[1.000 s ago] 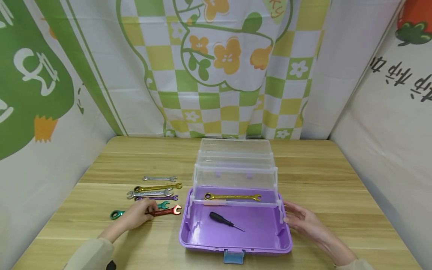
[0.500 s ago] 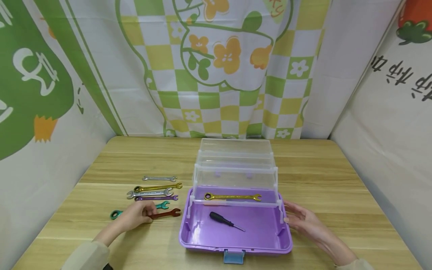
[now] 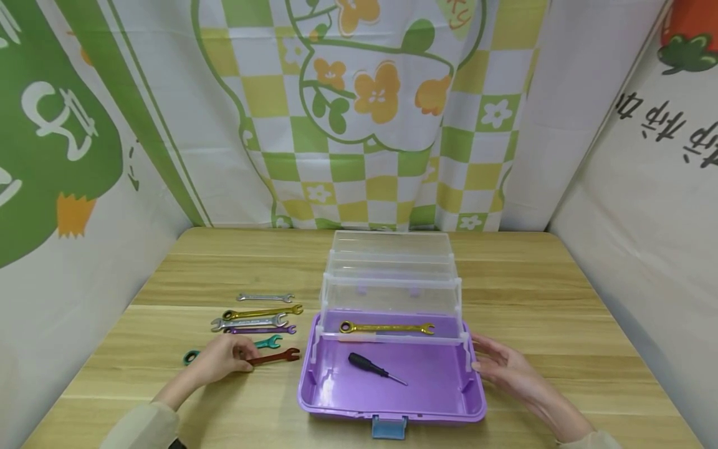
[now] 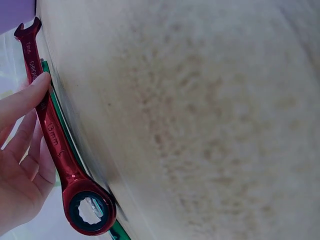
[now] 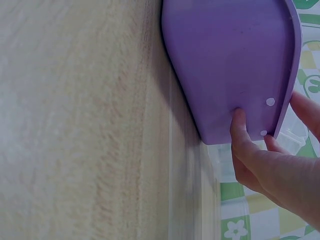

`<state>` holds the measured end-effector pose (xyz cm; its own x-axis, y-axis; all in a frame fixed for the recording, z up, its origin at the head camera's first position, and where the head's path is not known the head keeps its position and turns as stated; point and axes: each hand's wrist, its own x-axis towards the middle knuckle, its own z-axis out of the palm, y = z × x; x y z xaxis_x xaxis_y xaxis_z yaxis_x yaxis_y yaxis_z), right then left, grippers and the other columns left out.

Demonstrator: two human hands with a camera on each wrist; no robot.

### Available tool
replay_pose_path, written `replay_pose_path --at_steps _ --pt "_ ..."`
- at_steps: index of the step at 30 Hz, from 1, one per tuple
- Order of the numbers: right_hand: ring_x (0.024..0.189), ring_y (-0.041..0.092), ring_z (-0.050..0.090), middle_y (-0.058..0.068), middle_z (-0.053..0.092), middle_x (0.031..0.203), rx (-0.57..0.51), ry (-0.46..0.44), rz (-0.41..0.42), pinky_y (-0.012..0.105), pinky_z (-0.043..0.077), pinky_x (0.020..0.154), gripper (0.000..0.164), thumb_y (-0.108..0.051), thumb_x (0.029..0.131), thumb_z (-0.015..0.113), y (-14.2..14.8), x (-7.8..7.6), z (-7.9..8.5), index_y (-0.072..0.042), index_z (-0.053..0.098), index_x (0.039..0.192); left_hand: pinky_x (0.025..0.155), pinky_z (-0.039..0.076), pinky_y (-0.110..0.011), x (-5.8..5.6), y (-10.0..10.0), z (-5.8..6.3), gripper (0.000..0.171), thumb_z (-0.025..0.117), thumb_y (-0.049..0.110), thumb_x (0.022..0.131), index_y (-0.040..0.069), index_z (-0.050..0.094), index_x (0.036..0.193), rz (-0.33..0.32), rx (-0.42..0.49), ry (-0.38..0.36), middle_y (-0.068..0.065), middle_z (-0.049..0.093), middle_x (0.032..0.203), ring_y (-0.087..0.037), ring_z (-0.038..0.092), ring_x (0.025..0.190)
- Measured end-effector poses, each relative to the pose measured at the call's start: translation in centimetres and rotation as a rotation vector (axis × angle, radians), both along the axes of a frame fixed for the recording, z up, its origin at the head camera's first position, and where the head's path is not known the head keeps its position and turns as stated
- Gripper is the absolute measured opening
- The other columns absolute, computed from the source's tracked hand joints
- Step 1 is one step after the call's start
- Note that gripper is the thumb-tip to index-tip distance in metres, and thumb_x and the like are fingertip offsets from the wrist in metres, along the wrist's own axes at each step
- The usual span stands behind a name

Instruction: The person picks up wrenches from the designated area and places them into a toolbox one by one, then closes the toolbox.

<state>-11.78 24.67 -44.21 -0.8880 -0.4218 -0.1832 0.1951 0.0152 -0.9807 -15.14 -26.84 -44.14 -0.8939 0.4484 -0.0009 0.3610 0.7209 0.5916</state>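
At lower left in the head view, pinches the red wrench (image 3: 275,358) in the nearer left hand (image 3: 224,358), aiming it lengthwise toward frame right with its tip just beside the purple toolbox (image 3: 429,390), and touches the toolbox's right side with the loosely spread right hand (image 3: 509,368).

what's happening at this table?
A person's left hand pinches a red wrench; whether it's fully off the table is hard to tell. Their right hand rests against the side of an open purple toolbox. A black-handled screwdriver and a gold wrench are in the box. Five more wrenches lie on the table, left of the box: teal, purple, gold and two silver.
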Motion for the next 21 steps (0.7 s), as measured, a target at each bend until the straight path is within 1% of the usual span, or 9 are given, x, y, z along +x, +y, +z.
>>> replay_pose_path --at_steps 5,12,17,21 --pt "0.103 0.008 0.053 0.036 0.015 0.135 -0.004 0.003 0.005 0.028 0.042 0.089 0.072 -0.005 0.084 0.054 0.0 -0.1 -0.1 0.013 0.005 0.134 0.055 0.041 -0.02 0.0 -0.4 0.0 0.014 0.074 0.011 0.066 0.013 0.066 0.078 0.025 0.025 -0.014 0.008 0.059 0.072 0.0 0.049 0.064" --pt "0.103 0.007 0.052 0.036 0.013 0.136 -0.006 0.002 0.002 0.028 0.042 0.089 0.072 -0.005 0.084 0.054 0.0 -0.1 -0.1 0.013 0.005 0.134 0.052 0.04 -0.021 0.0 -1.0 0.3 0.013 0.074 0.01 0.067 0.01 0.067 0.078 0.046 0.103 -0.02 0.006 0.061 0.071 -0.001 0.048 0.061" --pt "0.104 0.008 0.052 0.036 0.013 0.136 -0.008 0.008 0.006 0.028 0.042 0.089 0.071 -0.004 0.084 0.054 0.0 -0.1 -0.1 0.013 0.005 0.134 0.05 0.04 -0.022 0.2 -1.2 1.1 0.013 0.074 0.01 0.067 0.009 0.067 0.078 0.046 0.137 0.013 0.006 0.061 0.07 -0.002 0.047 0.058" --pt "0.104 0.007 0.052 0.035 0.014 0.136 -0.013 0.0 0.005 0.028 0.042 0.09 0.071 -0.003 0.084 0.053 0.0 -0.1 -0.1 0.013 0.006 0.134 0.05 0.04 -0.022 0.2 -1.1 2.1 0.011 0.073 0.008 0.068 0.01 0.067 0.078 0.053 0.13 0.025 0.004 0.061 0.074 -0.003 0.046 0.059"
